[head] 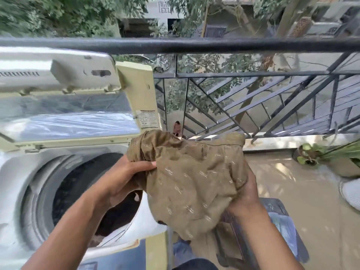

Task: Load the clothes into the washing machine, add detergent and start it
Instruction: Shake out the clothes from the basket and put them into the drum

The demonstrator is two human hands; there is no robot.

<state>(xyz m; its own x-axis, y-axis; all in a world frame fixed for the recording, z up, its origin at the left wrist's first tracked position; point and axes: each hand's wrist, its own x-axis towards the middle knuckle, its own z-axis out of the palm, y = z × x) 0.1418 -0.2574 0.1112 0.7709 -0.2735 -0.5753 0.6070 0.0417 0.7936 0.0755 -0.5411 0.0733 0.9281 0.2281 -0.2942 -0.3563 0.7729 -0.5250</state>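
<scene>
Both my hands grip the cloth (191, 184), left (124, 180), right (246, 193), just right of the open washer (23, 172); drum (81, 184) holds dark clothes (116, 217).

The garment (192, 182) hides the right hand's (246, 193) fingers.

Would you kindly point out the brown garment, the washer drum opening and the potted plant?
brown garment (194, 184), head view, middle of the cloth.
washer drum opening (83, 184), head view, dark interior.
potted plant (306, 154), head view, leaves above the pot.
</scene>
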